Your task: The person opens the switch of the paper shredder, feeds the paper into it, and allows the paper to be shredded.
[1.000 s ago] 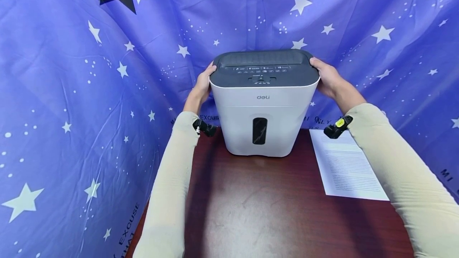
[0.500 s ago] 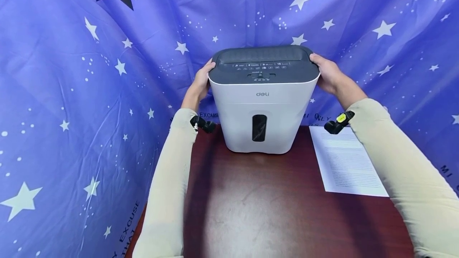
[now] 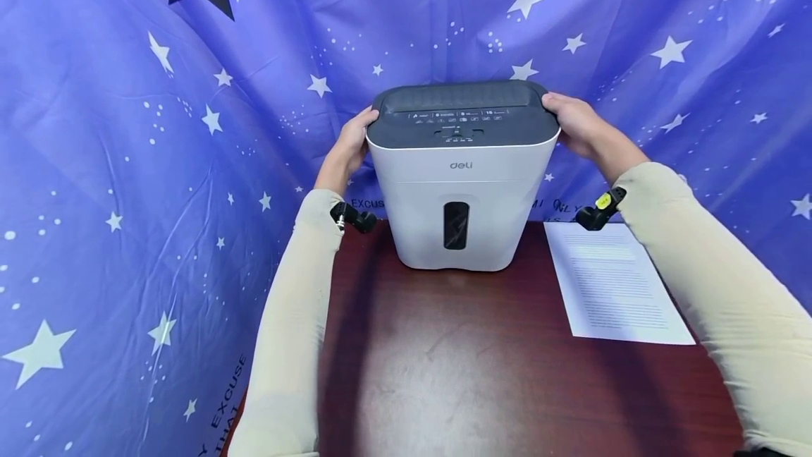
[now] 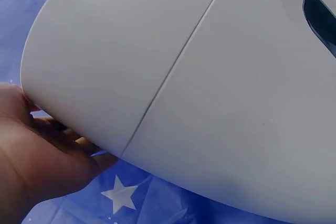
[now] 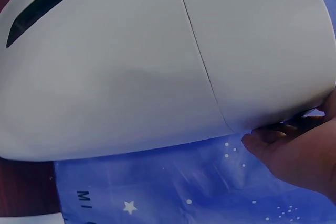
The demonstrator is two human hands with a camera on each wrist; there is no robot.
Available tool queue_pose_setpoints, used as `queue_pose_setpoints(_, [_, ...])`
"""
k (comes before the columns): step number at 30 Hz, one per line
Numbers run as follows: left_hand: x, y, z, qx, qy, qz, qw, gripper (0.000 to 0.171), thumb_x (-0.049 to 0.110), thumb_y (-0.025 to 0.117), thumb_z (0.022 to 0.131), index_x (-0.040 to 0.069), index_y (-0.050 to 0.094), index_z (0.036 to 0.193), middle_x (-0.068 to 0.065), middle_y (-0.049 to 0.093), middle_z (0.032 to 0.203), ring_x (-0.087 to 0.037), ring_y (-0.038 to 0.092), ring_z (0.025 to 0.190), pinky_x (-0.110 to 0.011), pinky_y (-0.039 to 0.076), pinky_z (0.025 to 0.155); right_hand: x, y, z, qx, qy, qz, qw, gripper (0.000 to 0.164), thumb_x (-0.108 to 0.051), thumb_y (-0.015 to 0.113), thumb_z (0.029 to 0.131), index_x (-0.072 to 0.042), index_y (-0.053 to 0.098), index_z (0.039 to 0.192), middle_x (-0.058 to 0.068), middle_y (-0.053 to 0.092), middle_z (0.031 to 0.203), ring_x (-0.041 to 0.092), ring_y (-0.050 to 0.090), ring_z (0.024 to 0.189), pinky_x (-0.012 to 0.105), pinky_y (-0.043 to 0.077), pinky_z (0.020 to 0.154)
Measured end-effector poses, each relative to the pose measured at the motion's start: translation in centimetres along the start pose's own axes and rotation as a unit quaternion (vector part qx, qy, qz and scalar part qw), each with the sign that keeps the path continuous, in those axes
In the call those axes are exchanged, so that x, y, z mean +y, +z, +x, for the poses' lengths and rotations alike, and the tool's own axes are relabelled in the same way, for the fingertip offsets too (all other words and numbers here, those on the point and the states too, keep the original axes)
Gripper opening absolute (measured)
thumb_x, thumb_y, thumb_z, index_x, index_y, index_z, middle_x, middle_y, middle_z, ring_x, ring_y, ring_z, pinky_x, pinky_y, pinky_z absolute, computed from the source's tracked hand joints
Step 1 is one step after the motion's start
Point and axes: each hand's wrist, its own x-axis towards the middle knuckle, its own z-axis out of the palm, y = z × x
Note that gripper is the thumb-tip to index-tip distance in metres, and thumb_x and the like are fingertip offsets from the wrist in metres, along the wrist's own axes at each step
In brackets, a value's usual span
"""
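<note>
A white paper shredder [image 3: 412, 224] with a dark grey top and a small dark window stands upright at the back of the table. My left hand [image 3: 352, 138] grips its upper left side, thumb at the edge of the grey top. On the opposite side my right hand [image 3: 580, 125] holds the upper right edge in the same way. In the left wrist view the left hand's [image 4: 50, 153] fingers reach behind the white casing [image 4: 126, 51]. The right wrist view has the right hand's [image 5: 299, 153] fingers curled at the casing's side, partly hidden behind it.
A printed sheet of paper [image 3: 618, 295] lies on the dark red-brown table [image 3: 482, 372] to the right of the shredder, partly under the right forearm. A blue curtain [image 3: 190, 196] with stars hangs close behind the shredder and along both sides.
Both hands keep their hold on the shredder, which stays in about the same place on the table. The whole head view has shifted slightly.
</note>
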Motion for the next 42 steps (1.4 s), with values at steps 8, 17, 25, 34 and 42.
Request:
queue_pose_setpoints(8, [1.8,1.5,-0.3,0.015,-0.025,0.129,0.9913,0.054,0.018,0.041,0.109,0.012,0.028,0.161,-0.004,0.032,0.167,-0.018,0.036,0.150,-0.027,0.031,0.122,-0.2,-1.2,-0.7,0.012,-0.009,-0.079,0.997,0.066,-0.040,0.031,0.110,-0.013,0.005,0.165,0.000,0.023,0.170,-0.011,0.055,0.102,0.013,0.044,0.095])
queue_pose_setpoints(17, [4.4,5.3,-2.3,0.047,0.074,0.265,0.9603,0.064,0.017,0.051,0.102,0.006,0.026,0.161,-0.007,0.023,0.170,-0.014,0.018,0.158,-0.018,0.016,0.125,-1.1,-4.4,-3.3,0.007,-0.011,-0.036,0.999,0.070,-0.043,0.031,0.110,-0.020,-0.006,0.164,0.010,-0.001,0.172,0.024,0.002,0.160,0.038,0.002,0.130])
queue_pose_setpoints(25, [5.0,10.4,-5.3,-0.016,0.161,0.327,0.9311,0.063,0.027,0.051,0.105,0.021,0.025,0.163,0.009,0.023,0.170,-0.005,0.019,0.156,-0.017,0.014,0.125,-0.9,-6.5,-5.1,0.011,-0.038,-0.031,0.999,0.073,-0.044,0.035,0.108,-0.018,-0.004,0.165,0.012,0.001,0.171,0.024,0.003,0.160,0.034,0.005,0.130])
queue_pose_setpoints(34, [1.4,16.1,-8.2,-0.130,0.264,0.207,0.9330,0.053,0.013,0.053,0.105,0.010,0.040,0.156,-0.006,0.042,0.162,-0.013,0.040,0.149,-0.013,0.032,0.116,1.1,-8.3,-6.8,0.040,-0.055,-0.074,0.995,0.072,-0.042,0.044,0.107,-0.011,0.013,0.164,-0.014,0.067,0.130,0.002,0.058,0.124,0.016,0.047,0.104])
queue_pose_setpoints(42, [-3.6,19.8,-9.8,-0.208,0.170,0.138,0.9532,0.050,0.009,0.052,0.105,0.006,0.042,0.154,-0.012,0.052,0.153,-0.021,0.052,0.140,-0.014,0.044,0.107,5.2,-10.5,-7.8,0.061,-0.039,-0.157,0.985,0.047,-0.037,0.044,0.109,-0.018,0.037,0.151,-0.032,0.066,0.093,-0.011,0.064,0.089,0.011,0.053,0.079])
